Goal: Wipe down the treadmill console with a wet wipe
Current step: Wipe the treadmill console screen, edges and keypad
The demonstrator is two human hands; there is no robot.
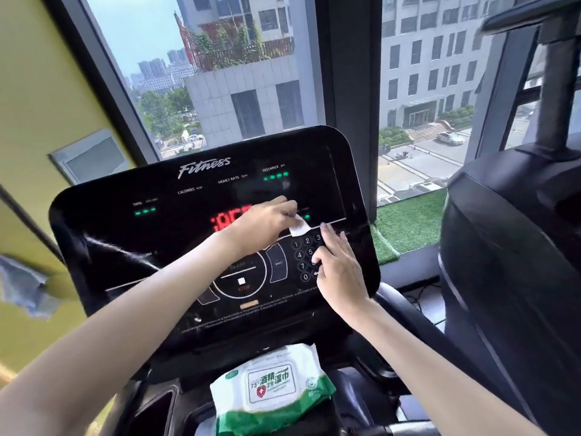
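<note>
Currently left hand [264, 225] pinches small white wet wipe [299, 228] against glossy black treadmill console [125, 234]; right hand [336, 269], fingers straight, touches number keypad [303, 253].

Black console [125, 234], white wipe [299, 228], green-and-white wipe pack [273, 391].

Bright daylight enters through the windows [251, 89]; the glossy treadmill console [110, 234] shows streaky glare. Edges bend; the blue cloth [22, 284] at left is blurred.
</note>
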